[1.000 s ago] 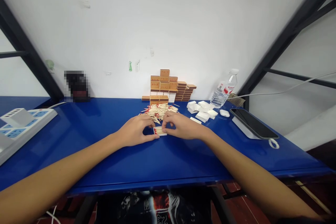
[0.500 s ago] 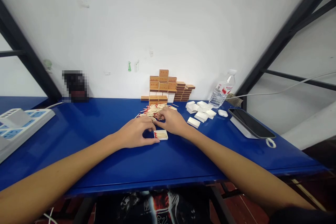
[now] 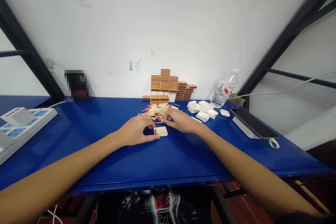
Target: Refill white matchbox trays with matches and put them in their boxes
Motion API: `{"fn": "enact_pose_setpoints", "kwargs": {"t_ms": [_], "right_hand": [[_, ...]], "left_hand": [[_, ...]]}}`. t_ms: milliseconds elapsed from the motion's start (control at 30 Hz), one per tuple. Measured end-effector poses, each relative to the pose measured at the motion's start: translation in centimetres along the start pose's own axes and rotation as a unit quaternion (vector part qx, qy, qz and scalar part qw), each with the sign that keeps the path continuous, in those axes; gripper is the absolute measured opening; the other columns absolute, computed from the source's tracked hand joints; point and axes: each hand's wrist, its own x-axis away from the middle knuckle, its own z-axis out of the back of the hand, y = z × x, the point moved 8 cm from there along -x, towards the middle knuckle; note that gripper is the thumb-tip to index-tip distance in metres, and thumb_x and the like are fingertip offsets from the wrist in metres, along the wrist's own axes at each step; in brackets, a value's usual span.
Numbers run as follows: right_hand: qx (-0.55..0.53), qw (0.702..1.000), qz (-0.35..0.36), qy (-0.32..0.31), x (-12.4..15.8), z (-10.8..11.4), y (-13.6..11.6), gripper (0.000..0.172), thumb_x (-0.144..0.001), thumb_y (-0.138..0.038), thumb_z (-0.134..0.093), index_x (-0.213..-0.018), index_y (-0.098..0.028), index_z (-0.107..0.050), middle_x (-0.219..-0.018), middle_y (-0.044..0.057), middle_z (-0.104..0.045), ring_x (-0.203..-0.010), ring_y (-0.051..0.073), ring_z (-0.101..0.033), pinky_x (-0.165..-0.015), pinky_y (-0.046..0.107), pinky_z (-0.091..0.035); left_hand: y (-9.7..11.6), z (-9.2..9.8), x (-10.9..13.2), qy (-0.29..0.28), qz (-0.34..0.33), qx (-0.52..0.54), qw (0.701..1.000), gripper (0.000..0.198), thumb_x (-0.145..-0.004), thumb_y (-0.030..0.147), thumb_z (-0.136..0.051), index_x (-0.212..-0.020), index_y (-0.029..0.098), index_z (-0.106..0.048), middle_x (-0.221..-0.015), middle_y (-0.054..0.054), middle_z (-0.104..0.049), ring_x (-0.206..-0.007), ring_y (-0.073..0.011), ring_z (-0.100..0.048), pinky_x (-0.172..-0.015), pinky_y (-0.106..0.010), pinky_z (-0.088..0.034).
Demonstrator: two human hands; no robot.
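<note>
A small white matchbox tray (image 3: pixel 163 133) lies on the blue table with several matches (image 3: pixel 159 131) in it, red heads to the left. My left hand (image 3: pixel 139 128) holds the tray's left end, thumb at the near corner and fingers at the far one. Just behind the tray, my right hand (image 3: pixel 178 119) has its thumb and fingertips pinched together at the right front of a loose heap of matches (image 3: pixel 156 110). A matchstick (image 3: pixel 159 122) shows at those fingertips; its other end is hidden by them.
Stacked brown matchboxes (image 3: pixel 165 84) stand against the wall behind the heap. White trays (image 3: pixel 203 110), a water bottle (image 3: pixel 224 89), a white earphone case (image 3: pixel 225 113) and a phone (image 3: pixel 254 122) are on the right. A power strip (image 3: pixel 28 122) lies at left.
My right hand has drawn back slightly to the right, uncovering more of the match heap. My left hand stays at the tray. The view has shifted a little.
</note>
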Motion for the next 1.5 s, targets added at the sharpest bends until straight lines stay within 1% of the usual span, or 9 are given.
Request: {"fn": "enact_pose_setpoints", "kwargs": {"t_ms": [200, 367, 567, 667, 800, 1000, 1167, 1333, 1500], "right_hand": [[-0.015, 1.000, 0.023, -0.011, 1.2, 1.3, 1.2, 0.017, -0.099, -0.030, -0.059, -0.087, -0.018, -0.060, -0.086, 0.005, -0.062, -0.079, 0.017, -0.053, -0.069, 0.027, -0.035], [-0.061, 0.997, 0.048, 0.011, 1.4, 2.5, -0.4, 0.021, -0.100, -0.032, -0.056, -0.084, -0.018, -0.058, -0.081, 0.002, -0.057, -0.077, 0.017, -0.049, -0.069, 0.027, -0.036], [-0.172, 0.984, 0.032, -0.039, 1.8, 2.1, -2.5, 0.025, -0.101, -0.039, -0.054, -0.088, -0.018, -0.058, -0.077, 0.000, -0.055, -0.067, 0.014, -0.045, -0.062, 0.026, -0.035], [-0.194, 0.979, 0.039, -0.055, 1.9, 1.8, -3.0, 0.029, -0.102, -0.044, -0.054, -0.088, -0.018, -0.059, -0.078, 0.000, -0.055, -0.069, 0.014, -0.045, -0.062, 0.026, -0.036], [-0.231, 0.966, 0.041, -0.103, 2.1, 1.2, -3.5, 0.031, -0.101, -0.046, -0.056, -0.093, -0.017, -0.061, -0.079, 0.000, -0.056, -0.069, 0.014, -0.045, -0.062, 0.026, -0.037], [-0.287, 0.944, 0.058, -0.154, 2.6, 0.8, -4.4, 0.028, -0.100, -0.045, -0.060, -0.101, -0.017, -0.064, -0.082, 0.000, -0.055, -0.070, 0.013, -0.043, -0.062, 0.026, -0.035], [-0.319, 0.934, 0.054, -0.153, 2.4, 0.6, -4.4, 0.031, -0.099, -0.048, -0.062, -0.099, -0.017, -0.064, -0.082, 0.000, -0.055, -0.071, 0.013, -0.043, -0.062, 0.026, -0.035], [-0.337, 0.926, 0.047, -0.163, 2.4, 0.4, -3.9, 0.035, -0.099, -0.051, -0.060, -0.097, -0.016, -0.064, -0.077, -0.002, -0.050, -0.066, 0.011, -0.038, -0.059, 0.025, -0.031], [-0.323, 0.922, 0.026, -0.211, 2.8, 0.4, -2.9, 0.040, -0.097, -0.056, -0.061, -0.095, -0.016, -0.064, -0.071, -0.005, -0.044, -0.061, 0.010, -0.034, -0.054, 0.024, -0.027]], "left_hand": [[-0.5, 0.0, -0.1, 0.008, 0.013, -0.007, 1.000, 0.036, -0.091, 0.056, -0.068, -0.095, 0.020, -0.070, -0.092, -0.004, -0.071, -0.086, -0.0215, -0.064, -0.079, -0.034, -0.049], [-0.6, 0.3, -0.1, 0.021, 0.015, -0.006, 1.000, 0.035, -0.091, 0.055, -0.068, -0.093, 0.020, -0.069, -0.093, -0.005, -0.070, -0.088, -0.0224, -0.064, -0.078, -0.035, -0.049], [-1.1, 1.1, -0.1, 0.052, 0.052, 0.025, 0.997, 0.041, -0.090, 0.058, -0.067, -0.110, 0.022, -0.070, -0.095, -0.005, -0.070, -0.091, -0.0241, -0.064, -0.080, -0.037, -0.051], [-1.1, 1.4, -0.1, 0.066, 0.044, 0.035, 0.996, 0.046, -0.090, 0.053, -0.070, -0.125, 0.024, -0.066, -0.104, -0.006, -0.070, -0.100, -0.0263, -0.063, -0.087, -0.041, -0.052], [-0.4, 1.6, -0.1, 0.073, -0.016, 0.069, 0.995, 0.044, -0.097, 0.034, -0.063, -0.141, 0.030, -0.059, -0.129, -0.007, -0.064, -0.122, -0.0268, -0.056, -0.107, -0.047, -0.047], [0.2, 2.1, -0.3, 0.091, -0.027, 0.101, 0.990, 0.026, -0.093, 0.035, -0.073, -0.118, 0.033, -0.074, -0.143, -0.006, -0.056, -0.137, -0.0298, -0.044, -0.116, -0.055, -0.037], [0.1, 2.0, -0.2, 0.105, -0.016, 0.125, 0.986, 0.012, -0.091, 0.033, -0.075, -0.102, 0.031, -0.078, -0.138, -0.005, -0.059, -0.133, -0.0281, -0.047, -0.113, -0.054, -0.040], [0.2, 2.0, -0.1, 0.118, -0.026, 0.128, 0.984, 0.009, -0.092, 0.032, -0.074, -0.099, 0.030, -0.079, -0.135, -0.005, -0.061, -0.131, -0.0266, -0.049, -0.113, -0.051, -0.041], [0.4, 2.2, -0.1, 0.115, -0.032, 0.100, 0.988, 0.006, -0.090, 0.029, -0.075, -0.093, 0.028, -0.079, -0.134, -0.005, -0.062, -0.129, -0.0272, -0.050, -0.113, -0.050, -0.041]]}}
